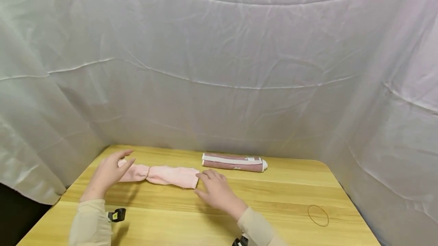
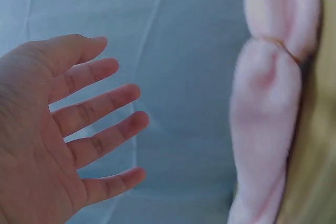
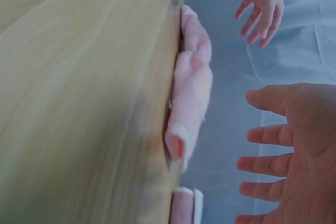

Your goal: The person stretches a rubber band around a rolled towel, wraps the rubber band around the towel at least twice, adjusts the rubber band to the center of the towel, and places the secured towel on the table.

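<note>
"Step?"

"Banding looks done: thin brown band (image 2: 284, 47) round my pale-pink, fluffy cloth roll (image 1: 172, 176), at eleven o'clock from me."

"Hands?"

"My left hand (image 1: 107, 173) and right hand (image 1: 218, 190) spread, empty; next probably calls for gentle gripping."

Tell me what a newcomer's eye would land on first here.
The pale pink roll likely draws it, left of centre on the table, cinched by a thin band, the left grip and right grip open near its ends. Then come the mauve roll near the back edge and a loose loop at front right.
</note>
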`<state>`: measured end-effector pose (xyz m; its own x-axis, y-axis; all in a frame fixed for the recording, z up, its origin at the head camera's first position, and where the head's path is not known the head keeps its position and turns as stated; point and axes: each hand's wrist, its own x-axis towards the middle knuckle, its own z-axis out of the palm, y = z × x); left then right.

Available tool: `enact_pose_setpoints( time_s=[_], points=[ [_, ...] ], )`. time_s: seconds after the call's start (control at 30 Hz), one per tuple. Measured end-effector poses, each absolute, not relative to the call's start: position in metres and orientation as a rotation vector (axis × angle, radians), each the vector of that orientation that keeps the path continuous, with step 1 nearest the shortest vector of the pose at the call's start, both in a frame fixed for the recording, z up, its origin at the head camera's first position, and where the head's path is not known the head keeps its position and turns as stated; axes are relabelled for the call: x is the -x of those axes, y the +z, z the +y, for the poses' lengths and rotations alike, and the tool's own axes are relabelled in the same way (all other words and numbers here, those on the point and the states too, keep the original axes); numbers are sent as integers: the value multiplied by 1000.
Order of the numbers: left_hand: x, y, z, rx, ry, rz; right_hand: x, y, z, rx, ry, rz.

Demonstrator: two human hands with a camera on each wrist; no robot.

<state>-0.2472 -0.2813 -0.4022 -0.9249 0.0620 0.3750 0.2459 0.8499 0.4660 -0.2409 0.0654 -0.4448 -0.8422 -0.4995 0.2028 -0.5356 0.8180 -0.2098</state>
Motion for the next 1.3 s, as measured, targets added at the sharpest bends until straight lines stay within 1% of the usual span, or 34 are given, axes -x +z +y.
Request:
enact_pose_setpoints(
  time_s=[0.23,0.43,0.57,0.9,1.07,1.3],
  points=[
    [246,-391,-253,296,-701,-2538,230,-437,106,-814,518,-2789],
    [250,-390,-224,372,-630,-2472,223,-442,141,-763,638,-2703],
    [252,-390,-205,455,-569,-2390,218,-444,161,-749,641,-2619],
    [270,-408,-160,775,-415,-1958,207,-452,209,-780,531,-2454],
    [273,-414,-141,873,-368,-1900,200,-459,237,-821,514,-2430],
    [277,-424,-118,989,-306,-1919,193,-467,275,-713,559,-2443]
  ],
)
